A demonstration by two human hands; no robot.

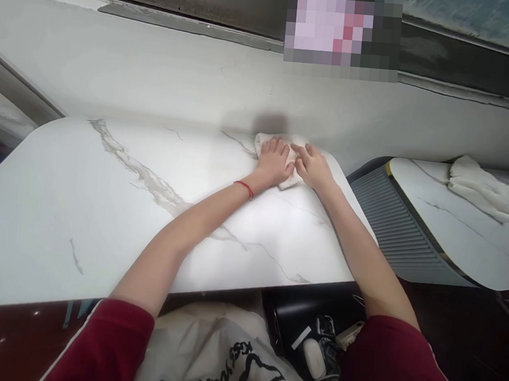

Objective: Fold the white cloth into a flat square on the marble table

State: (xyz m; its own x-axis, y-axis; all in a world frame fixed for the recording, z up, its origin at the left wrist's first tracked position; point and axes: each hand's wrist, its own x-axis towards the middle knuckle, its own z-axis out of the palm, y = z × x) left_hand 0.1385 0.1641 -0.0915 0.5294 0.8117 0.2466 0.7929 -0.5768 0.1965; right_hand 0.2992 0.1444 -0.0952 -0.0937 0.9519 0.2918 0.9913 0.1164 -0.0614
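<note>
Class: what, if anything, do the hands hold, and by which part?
Left hand lies flat on the cloth; right hand at its right side, grip unclear.

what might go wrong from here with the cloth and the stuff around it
Pushed farther back, the cloth under the left hand and beside the right hand might bunch against the wall. The red bracelet could brush the marbled tabletop. Anything swept over the near edge could land on the white rounded object below.
</note>
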